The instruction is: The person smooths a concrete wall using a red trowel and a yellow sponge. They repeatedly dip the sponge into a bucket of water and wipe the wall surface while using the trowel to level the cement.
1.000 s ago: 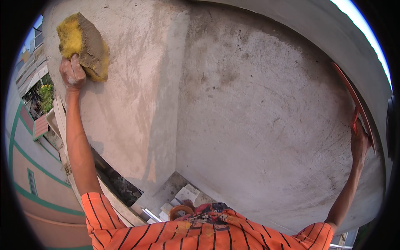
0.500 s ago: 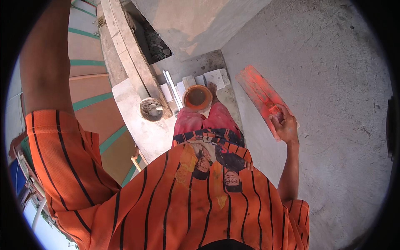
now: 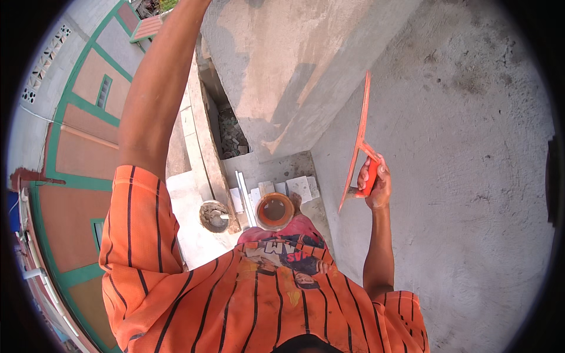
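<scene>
Wearing white and red lettering (image 3: 281,248) on a striped shirt (image 3: 268,306). Gripping a red float (image 3: 360,144) by its handle (image 3: 369,180) with the right hand (image 3: 380,187) before a grey wall (image 3: 459,182). Holding the left arm (image 3: 156,88) partly beyond view, leaving its fingers impossible to tell. Standing near a terracotta bowl (image 3: 260,214), bucket (image 3: 202,217) and white blocks (image 3: 300,188).

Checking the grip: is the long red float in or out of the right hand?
In: the right hand wraps around the handle of the long red float.
</scene>
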`<state>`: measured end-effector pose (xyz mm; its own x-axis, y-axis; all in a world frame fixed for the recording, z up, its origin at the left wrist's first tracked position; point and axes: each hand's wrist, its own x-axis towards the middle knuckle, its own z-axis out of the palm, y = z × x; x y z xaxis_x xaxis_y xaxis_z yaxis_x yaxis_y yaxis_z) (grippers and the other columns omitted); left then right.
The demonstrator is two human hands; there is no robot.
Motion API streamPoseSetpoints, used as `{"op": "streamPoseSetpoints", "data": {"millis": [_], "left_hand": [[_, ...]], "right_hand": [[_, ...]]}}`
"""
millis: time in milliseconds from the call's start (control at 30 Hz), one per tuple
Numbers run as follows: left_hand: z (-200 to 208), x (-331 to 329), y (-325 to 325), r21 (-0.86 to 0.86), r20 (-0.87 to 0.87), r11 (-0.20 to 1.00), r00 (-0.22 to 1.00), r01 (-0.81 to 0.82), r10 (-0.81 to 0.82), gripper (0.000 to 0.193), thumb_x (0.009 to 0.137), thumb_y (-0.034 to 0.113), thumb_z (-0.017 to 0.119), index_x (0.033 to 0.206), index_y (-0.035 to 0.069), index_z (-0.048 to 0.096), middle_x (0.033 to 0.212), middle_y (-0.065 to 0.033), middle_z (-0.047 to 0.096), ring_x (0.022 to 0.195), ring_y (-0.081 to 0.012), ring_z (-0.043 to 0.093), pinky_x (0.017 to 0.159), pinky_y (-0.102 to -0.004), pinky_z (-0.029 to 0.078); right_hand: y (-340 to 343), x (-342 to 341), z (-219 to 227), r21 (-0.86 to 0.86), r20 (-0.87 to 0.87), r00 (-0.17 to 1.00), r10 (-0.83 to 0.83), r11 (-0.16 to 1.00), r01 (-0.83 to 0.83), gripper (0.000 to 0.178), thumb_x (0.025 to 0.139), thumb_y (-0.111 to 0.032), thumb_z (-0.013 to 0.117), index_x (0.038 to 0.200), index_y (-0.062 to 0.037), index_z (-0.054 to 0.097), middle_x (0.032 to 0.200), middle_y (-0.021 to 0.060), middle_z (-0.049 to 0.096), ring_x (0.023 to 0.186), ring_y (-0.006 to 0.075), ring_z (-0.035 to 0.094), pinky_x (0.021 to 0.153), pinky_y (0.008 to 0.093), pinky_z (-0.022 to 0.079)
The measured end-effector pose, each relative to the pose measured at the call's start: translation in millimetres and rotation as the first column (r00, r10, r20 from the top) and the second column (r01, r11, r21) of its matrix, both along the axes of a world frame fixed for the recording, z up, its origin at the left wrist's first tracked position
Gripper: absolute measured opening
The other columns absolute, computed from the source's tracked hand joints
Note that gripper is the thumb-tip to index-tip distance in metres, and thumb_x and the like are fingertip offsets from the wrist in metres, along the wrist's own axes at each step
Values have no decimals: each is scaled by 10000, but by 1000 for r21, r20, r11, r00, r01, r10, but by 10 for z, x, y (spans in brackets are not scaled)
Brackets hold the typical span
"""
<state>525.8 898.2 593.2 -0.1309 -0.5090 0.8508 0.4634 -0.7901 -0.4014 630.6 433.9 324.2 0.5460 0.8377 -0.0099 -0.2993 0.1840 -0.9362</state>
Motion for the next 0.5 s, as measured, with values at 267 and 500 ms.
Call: {"op": "streamPoseSetpoints", "data": {"millis": [267, 500], "left_hand": [[-1237, -121, -2126, -799, 587, -521, 198, 299, -785, 431, 1005, 307, 292, 1255, -6, 451, 1166, -127, 501, 1075, -213, 497, 942, -339, 397], [-1209, -48, -1793, -817, 566, -456, 337, 354, -753, 368, 985, 279, 385, 1174, 8, 549, 1104, -98, 526, 996, -177, 502, 867, -313, 407]], "right_hand": [[855, 45, 1636, 288, 327, 915, -239, 947, 144, 406, 920, -486, 427, 808, -95, 434, 535, -17, 374, 411, 63, 329, 376, 210, 291], [747, -238, 1008, 58, 366, 930, -49, 998, 29, 351, 915, -436, 494, 834, -95, 494, 570, -64, 382, 465, 30, 320, 392, 214, 275]]}}
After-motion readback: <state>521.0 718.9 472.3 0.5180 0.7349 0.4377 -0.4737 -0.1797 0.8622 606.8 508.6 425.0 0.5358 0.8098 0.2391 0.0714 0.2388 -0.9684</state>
